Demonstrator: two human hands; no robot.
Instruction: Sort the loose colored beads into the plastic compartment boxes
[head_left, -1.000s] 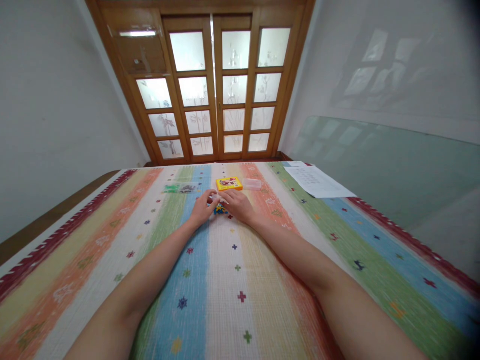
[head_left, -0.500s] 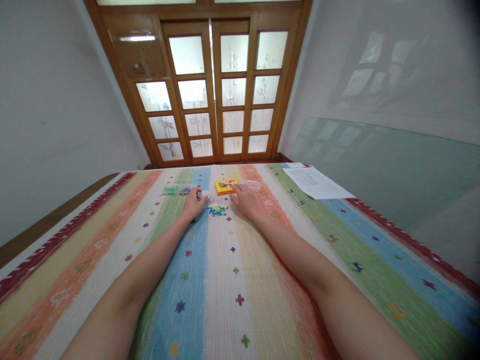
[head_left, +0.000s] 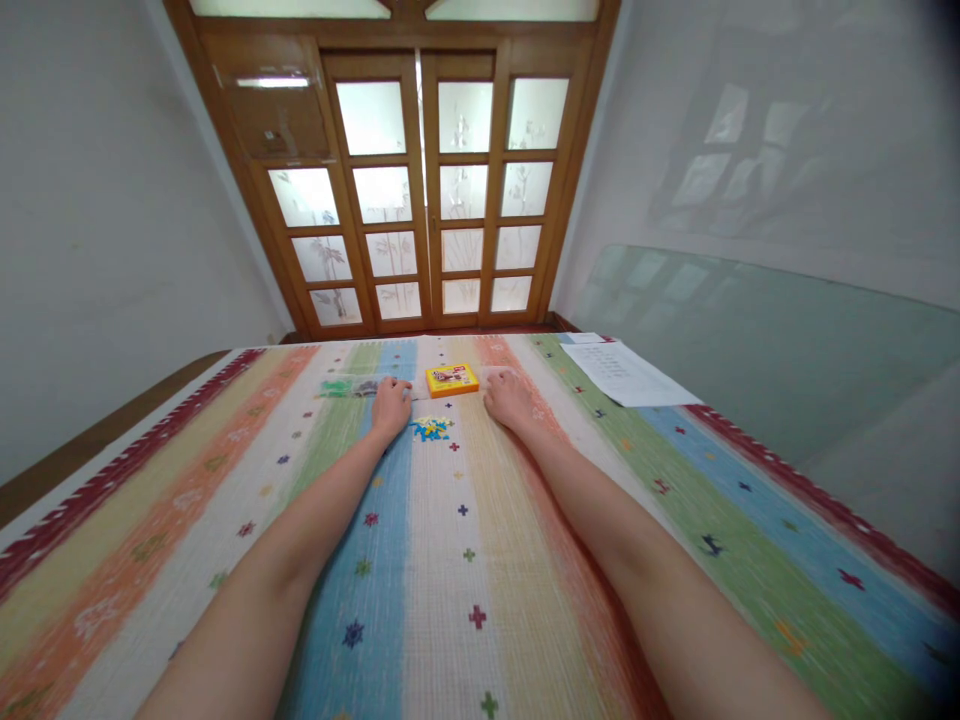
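Both forearms lay stretched out along the bench [head_left: 675, 440], which was covered in a striped cloth, with the hands at its far end.

Left hand [head_left: 391, 405]: knuckles up, resting at the right end of a clear bag [head_left: 346, 386]. The bag lay flat on the cloth, with green bits in its left part and dark bits in its right part. The fingers were curled down onto the bag's end and hidden behind the back of the hand, so I can't tell if they were pinching it or just resting.

Right hand [head_left: 508, 398]: palm down, its fingers reaching onto a small clear container [head_left: 495, 374] that sat just right of the yellow box [head_left: 452, 379]. The hand covered most of the container. The fingers touched it, but I can't tell if they had a real grip.

A small pile of blue and yellow pieces [head_left: 430, 429] lay loose on the cloth between the two hands, on their near side, and neither hand touched it. The yellow box lay flat just beyond the pile, between the bag and the container.

A printed paper sheet [head_left: 626, 373] lay well off to the right, near the bench's far right corner. Wooden doors with frosted glass panes [head_left: 420, 200] stood behind the bench.
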